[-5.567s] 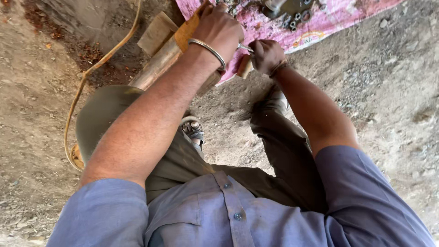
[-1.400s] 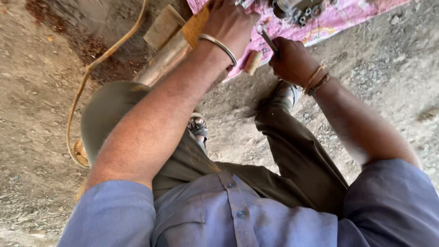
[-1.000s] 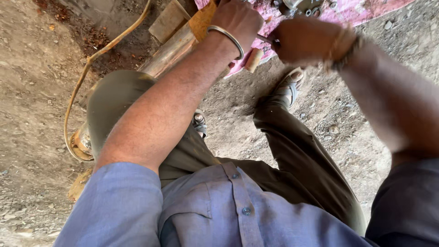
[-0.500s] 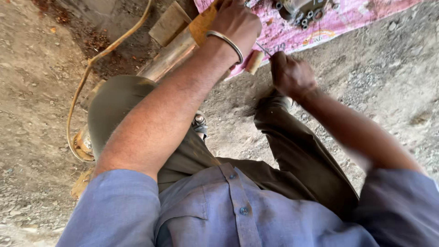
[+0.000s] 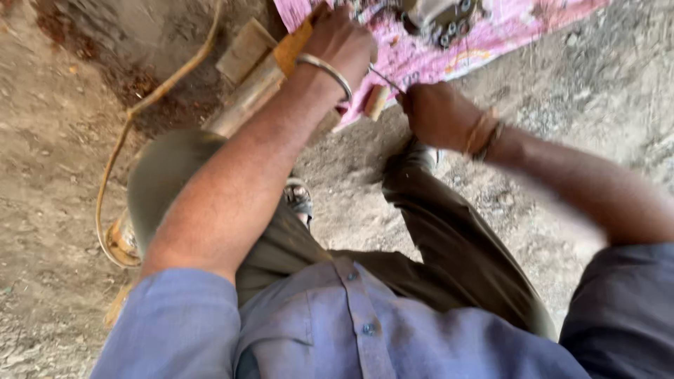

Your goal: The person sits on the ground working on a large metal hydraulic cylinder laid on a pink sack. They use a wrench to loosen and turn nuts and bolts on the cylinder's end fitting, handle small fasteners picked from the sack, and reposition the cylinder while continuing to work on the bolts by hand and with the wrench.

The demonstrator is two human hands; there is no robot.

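The ground (image 5: 56,161) is rough, matt, gritty earth with small stones, and at its top edge lies a pink sheet (image 5: 505,35) of woven plastic or cloth, matt and dirt-stained, carrying a dull grey metal part (image 5: 439,17) with shiny bolt heads. The left hand (image 5: 344,42) wears a smooth, glossy metal bangle (image 5: 324,70) and rests on a rough, rust-orange bar (image 5: 291,52) beside worn, matt wooden blocks (image 5: 246,52). The right hand (image 5: 439,112) grips a thin, bright metal tool (image 5: 386,77); shirt (image 5: 351,330) and trousers (image 5: 456,245) are soft matt cloth.
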